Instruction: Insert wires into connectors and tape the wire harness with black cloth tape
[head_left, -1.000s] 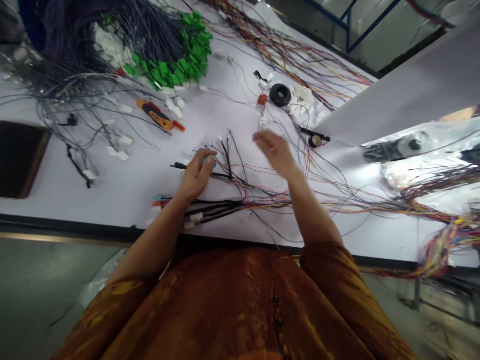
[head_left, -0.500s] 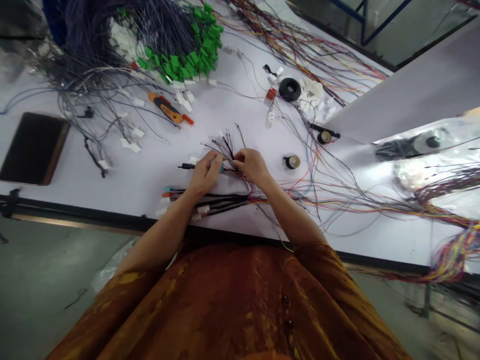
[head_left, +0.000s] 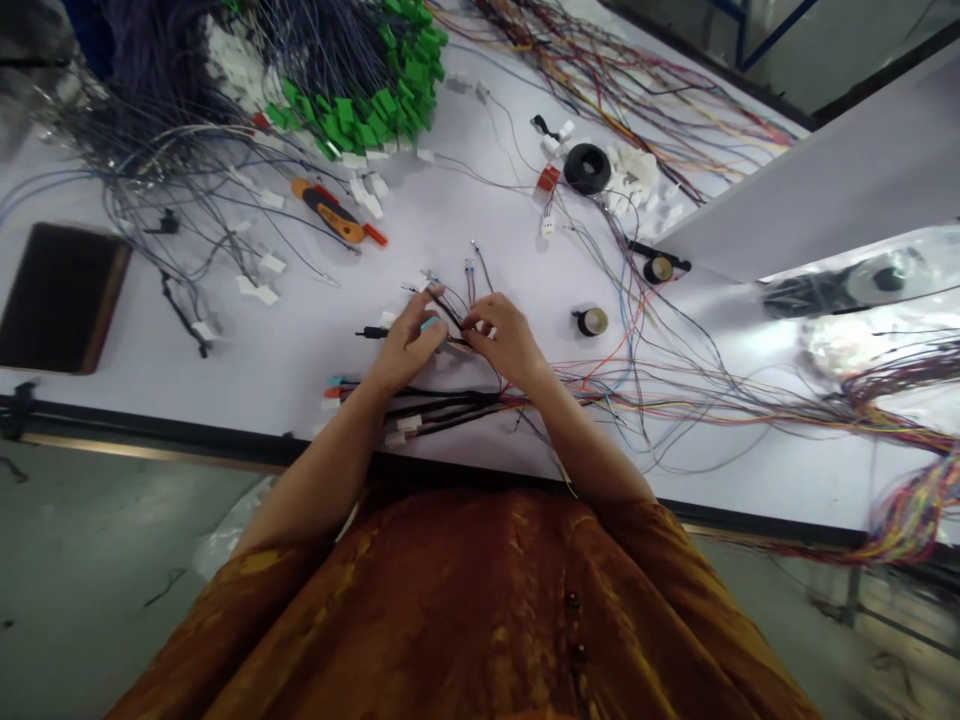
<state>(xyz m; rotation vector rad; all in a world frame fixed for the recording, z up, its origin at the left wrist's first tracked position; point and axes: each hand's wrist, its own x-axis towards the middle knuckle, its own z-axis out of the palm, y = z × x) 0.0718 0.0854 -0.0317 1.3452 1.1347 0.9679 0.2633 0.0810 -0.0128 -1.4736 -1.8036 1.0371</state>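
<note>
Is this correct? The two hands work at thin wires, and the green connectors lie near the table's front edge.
No: the green connectors lie at the table's far side, as the head view shows. The left hand and right hand do work at thin wires.

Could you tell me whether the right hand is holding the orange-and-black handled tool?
No, the orange-and-black handled tool lies on the white table, well away from the bare right hand.

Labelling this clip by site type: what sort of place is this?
Likely a wire-harness assembly workshop: bundled leads with green connectors, multicoloured loose wires across the white bench, and thin black wires held by the left hand and right hand.
</note>
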